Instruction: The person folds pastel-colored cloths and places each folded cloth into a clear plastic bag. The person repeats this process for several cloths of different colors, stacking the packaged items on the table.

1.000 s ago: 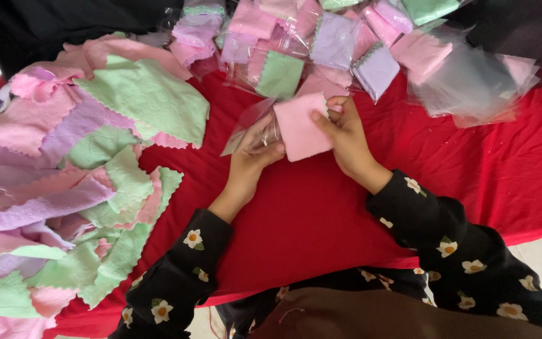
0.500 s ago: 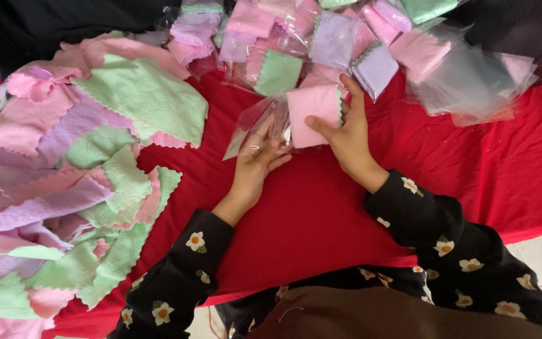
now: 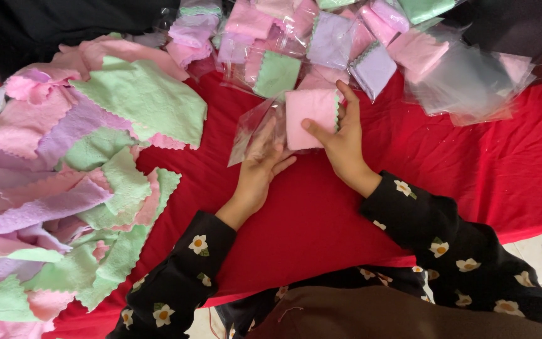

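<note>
The person is sliding a folded pink cloth (image 3: 310,118) into a clear plastic bag (image 3: 253,129) at the far middle of the red table cover (image 3: 321,213). The right hand (image 3: 341,139) pinches the cloth, thumb on its face, fingers behind; the left hand (image 3: 263,164) holds the bag's mouth open, fingers loosely spread. The squarish cloth stands nearly upright, its scalloped edge to the right, with no clear long axis; next, I'd judge, it needs pushing leftward into the bag.
</note>
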